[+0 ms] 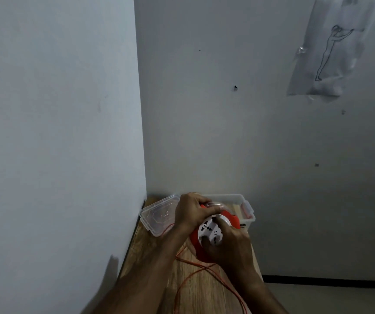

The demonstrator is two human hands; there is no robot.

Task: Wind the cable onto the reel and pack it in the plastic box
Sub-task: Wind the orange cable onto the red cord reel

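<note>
Two hands clamp the reel [206, 241], which is raised over the wooden surface [157, 252] just in front of the box [247, 219]. The left hand [191, 213] curls over the reel's far, upper rim, fingers wrapped round it. The right hand [228, 244] grips the near, lower side, its thumb lying on the white socket face [212, 230], which tilts up toward the camera.

Much of the cable [195, 274] is not yet wound: orange loops hang from the reel's underside and trail across the surface toward the camera, crossing one another before running out of view at the bottom. So the cable lies below and nearer than the reel, its run pointing away from the box. I judge winding to be the step in hand, with the right hand the nearer one to draw in the slack.

Beyond the reel the box stands open against the wall, its red-trimmed clip on the right. The clear lid [157, 215] lies left of the reel, partly behind the left hand. Crossed loops could snag while winding.
</note>
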